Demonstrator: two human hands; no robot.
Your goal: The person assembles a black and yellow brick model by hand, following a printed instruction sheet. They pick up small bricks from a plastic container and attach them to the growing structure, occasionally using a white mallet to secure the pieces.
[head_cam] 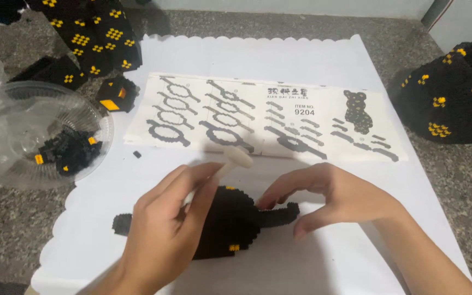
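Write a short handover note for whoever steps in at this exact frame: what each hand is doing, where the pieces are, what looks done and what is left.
Left hand: grips a white tool above the black block piece.
Right hand: fingertips pinch the piece's narrow black arm at its right end.
The piece lies on the white paper mat, below the instruction sheet.
Done: several black-and-yellow built sections sit at top left and far right.
Left: loose bricks remain in the clear plastic bowl; one small brick lies on the mat.
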